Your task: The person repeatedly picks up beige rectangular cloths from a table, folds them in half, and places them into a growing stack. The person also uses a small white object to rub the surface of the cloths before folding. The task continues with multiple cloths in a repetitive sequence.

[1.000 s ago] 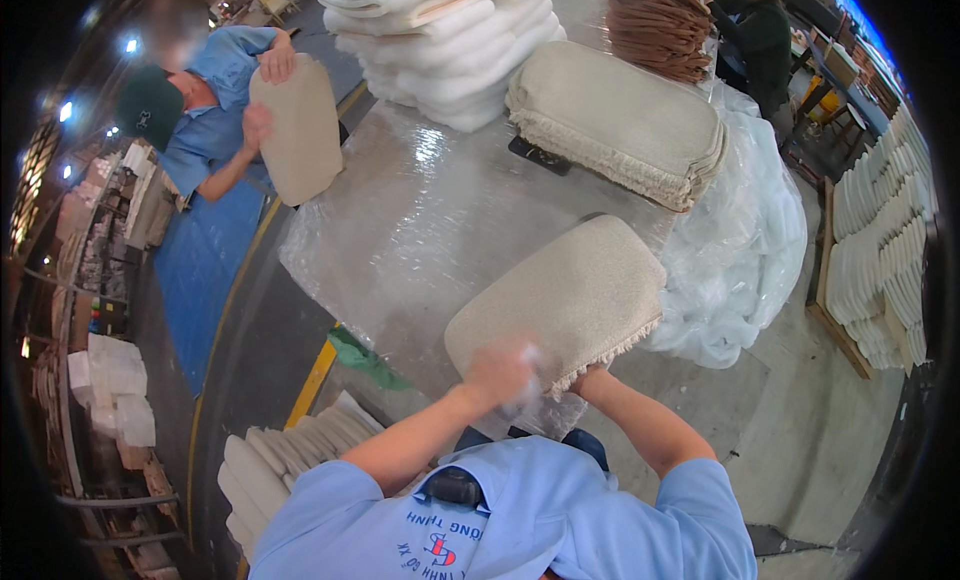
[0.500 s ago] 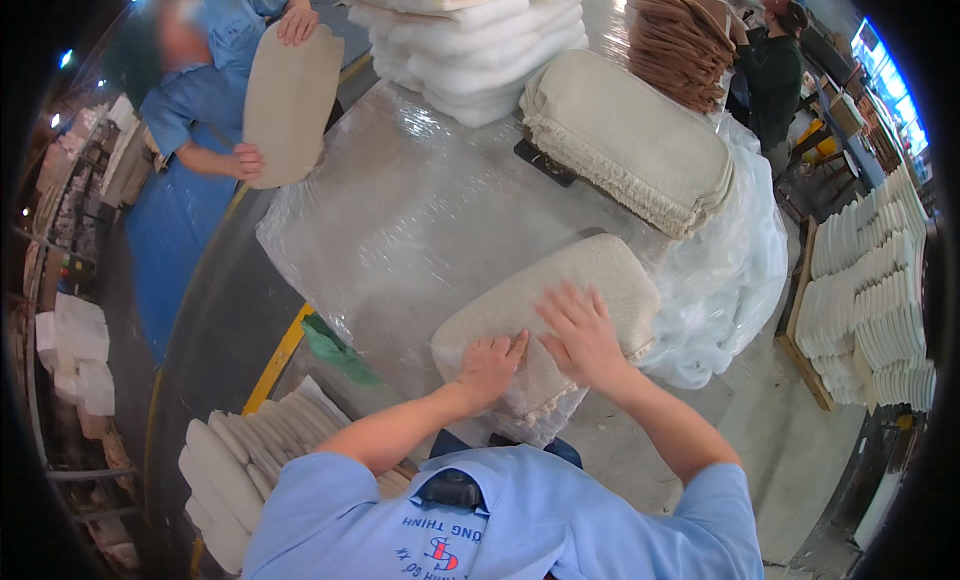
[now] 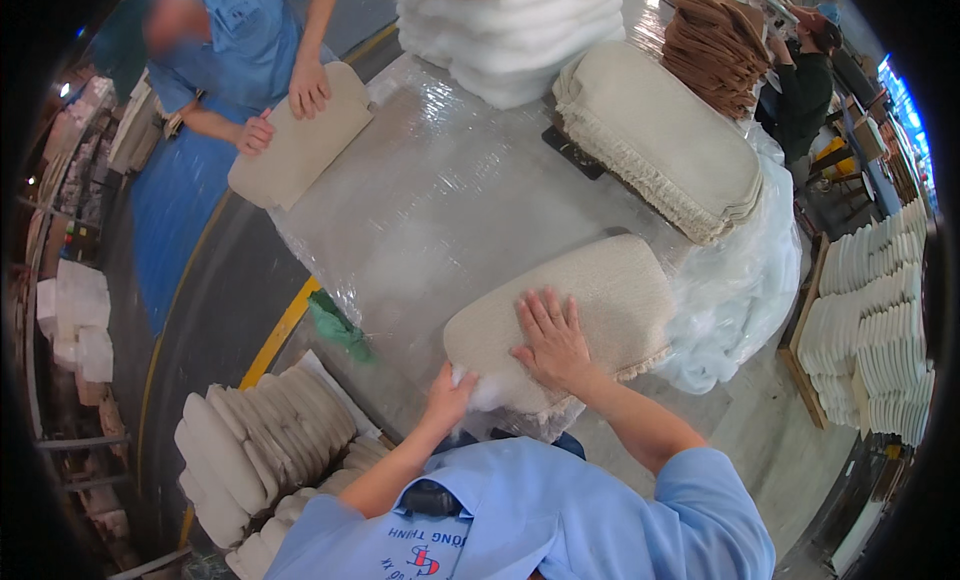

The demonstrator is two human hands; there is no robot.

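Observation:
A beige fabric cushion [image 3: 625, 295] lies on the plastic-covered table right in front of me. White filling [image 3: 485, 391] shows at its near left edge, and a frayed seam runs along its near side. My left hand [image 3: 447, 398] is closed on the near left corner, beside the filling, its fingers partly hidden. Flat on the middle of the cushion rests my right hand [image 3: 553, 342], open with the fingers spread.
Farther back stand a stack of beige covers [image 3: 660, 140], white padding sheets [image 3: 510, 30] and brown fabric [image 3: 712, 50]. Across the table a co-worker presses a beige panel [image 3: 310, 140]. Finished-looking cushions [image 3: 265, 440] are stacked at lower left, pale cushions [image 3: 865, 320] at right.
My left hand has slid from the cushion's top to its near left corner, exposing white filling. My right hand has settled flat. The co-worker's panel has gone from upright to lying on the table.

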